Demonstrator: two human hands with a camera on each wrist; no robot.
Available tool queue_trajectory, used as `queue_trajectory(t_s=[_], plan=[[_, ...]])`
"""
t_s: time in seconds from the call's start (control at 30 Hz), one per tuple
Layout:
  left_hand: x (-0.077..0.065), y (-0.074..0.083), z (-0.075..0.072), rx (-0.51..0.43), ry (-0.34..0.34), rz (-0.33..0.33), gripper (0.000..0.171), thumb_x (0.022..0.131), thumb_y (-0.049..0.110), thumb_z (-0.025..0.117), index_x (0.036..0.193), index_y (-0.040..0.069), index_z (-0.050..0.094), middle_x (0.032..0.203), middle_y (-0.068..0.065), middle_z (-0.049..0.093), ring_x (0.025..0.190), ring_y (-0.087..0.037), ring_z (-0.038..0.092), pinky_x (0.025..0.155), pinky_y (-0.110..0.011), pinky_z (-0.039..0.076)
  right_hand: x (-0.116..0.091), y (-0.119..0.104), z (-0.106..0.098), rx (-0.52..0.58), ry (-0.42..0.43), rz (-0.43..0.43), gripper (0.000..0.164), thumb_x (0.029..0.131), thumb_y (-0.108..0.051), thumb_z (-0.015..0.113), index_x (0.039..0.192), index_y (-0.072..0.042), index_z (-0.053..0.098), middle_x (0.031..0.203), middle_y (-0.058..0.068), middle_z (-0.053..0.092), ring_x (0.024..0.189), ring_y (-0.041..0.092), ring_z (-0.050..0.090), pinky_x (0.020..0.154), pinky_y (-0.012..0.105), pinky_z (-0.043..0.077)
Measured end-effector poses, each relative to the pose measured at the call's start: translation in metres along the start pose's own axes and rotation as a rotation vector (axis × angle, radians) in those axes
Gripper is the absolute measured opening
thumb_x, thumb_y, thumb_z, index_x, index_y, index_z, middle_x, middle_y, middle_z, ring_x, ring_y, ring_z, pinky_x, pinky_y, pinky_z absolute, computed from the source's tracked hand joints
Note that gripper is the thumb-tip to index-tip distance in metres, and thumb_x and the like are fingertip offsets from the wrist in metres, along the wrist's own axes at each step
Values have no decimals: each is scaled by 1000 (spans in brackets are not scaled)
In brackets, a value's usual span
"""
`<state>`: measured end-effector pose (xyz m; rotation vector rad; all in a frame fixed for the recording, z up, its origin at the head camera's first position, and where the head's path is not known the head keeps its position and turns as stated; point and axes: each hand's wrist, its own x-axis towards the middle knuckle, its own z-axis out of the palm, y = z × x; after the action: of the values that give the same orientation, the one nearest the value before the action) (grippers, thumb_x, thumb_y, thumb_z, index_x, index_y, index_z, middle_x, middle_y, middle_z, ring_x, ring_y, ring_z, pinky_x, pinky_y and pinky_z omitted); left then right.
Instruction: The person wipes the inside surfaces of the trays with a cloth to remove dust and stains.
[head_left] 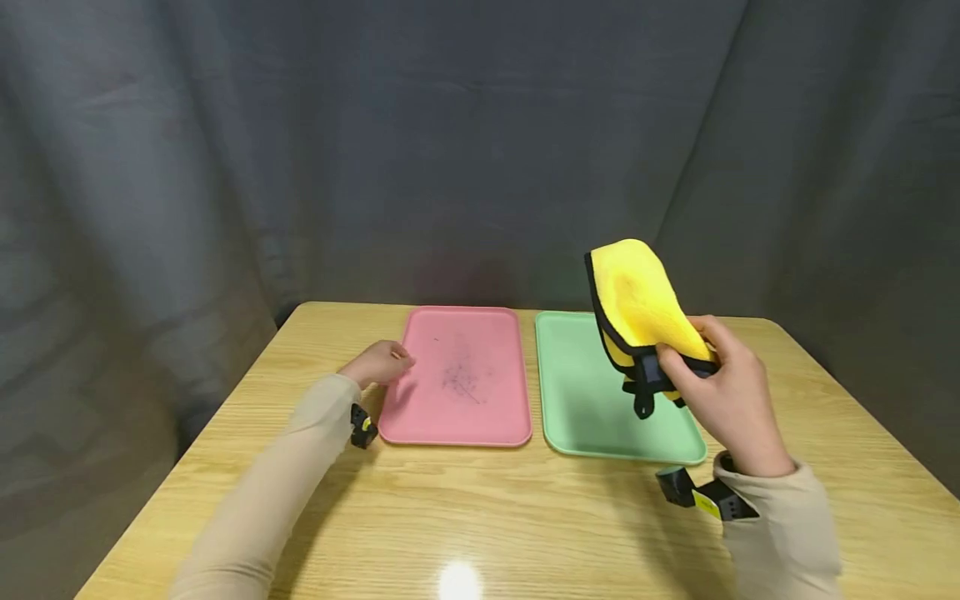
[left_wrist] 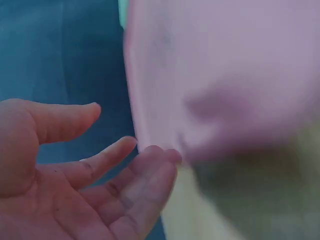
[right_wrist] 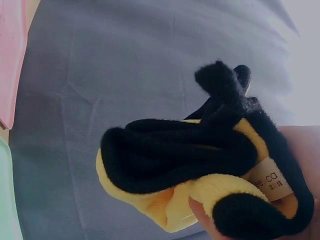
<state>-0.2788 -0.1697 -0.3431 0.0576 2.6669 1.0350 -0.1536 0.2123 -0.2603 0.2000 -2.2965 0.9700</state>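
Left hand at the corner of a pink tray.
The left hand (left_wrist: 95, 185) lay at the lower left with its palm in sight, the thumb (left_wrist: 70, 122) held well apart from the fingers. The fingertips (left_wrist: 167, 156) overlapped the near corner of the pink tray (left_wrist: 240, 45); whether they touched it could not be told. The tray filled the upper right, blurred, with a dark shadow (left_wrist: 215, 105) across it. A sliver of a pale green thing (left_wrist: 122, 12) showed beside its edge at the top. Blue fabric (left_wrist: 55, 60) spread behind the thumb, and a blurred, pale surface (left_wrist: 185, 200), partly shaded, showed below the tray.
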Motion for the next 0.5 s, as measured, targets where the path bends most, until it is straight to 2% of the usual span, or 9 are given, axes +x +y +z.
queue_trajectory(t_s=[0.1,0.2,0.37,0.5], plan=[[-7,-19,-3,53,6,-46,26,94,21,52,102,-4,53,83,-8,55,72,-15,51,62,-25,46,1,3,2,-2,-21,-5,24,83,-12,65,107,-7,64,81,-21,49,66,-2,45,53,9,39],[-10,-28,1,50,-24,-64,22,92,19,55,96,-1,49,72,-3,50,63,-12,48,57,-22,41,2,6,3,-6,-40,-8,26,83,-12,66,108,-8,64,82,-22,48,65,-3,45,53,9,40],[-4,-26,13,-54,-71,-98,33,89,11,58,114,-6,45,81,-6,55,67,-11,54,61,-20,50,1,11,0,-15,-48,-19,27,83,-12,66,109,-8,64,82,-23,48,64,-3,44,51,10,39],[3,-19,16,-89,-149,-92,40,87,7,54,122,-8,44,75,-4,52,61,-10,48,55,-19,43,-3,13,-6,-29,-43,-19,25,83,-11,66,108,-9,64,80,-27,48,62,-3,45,50,11,39]])
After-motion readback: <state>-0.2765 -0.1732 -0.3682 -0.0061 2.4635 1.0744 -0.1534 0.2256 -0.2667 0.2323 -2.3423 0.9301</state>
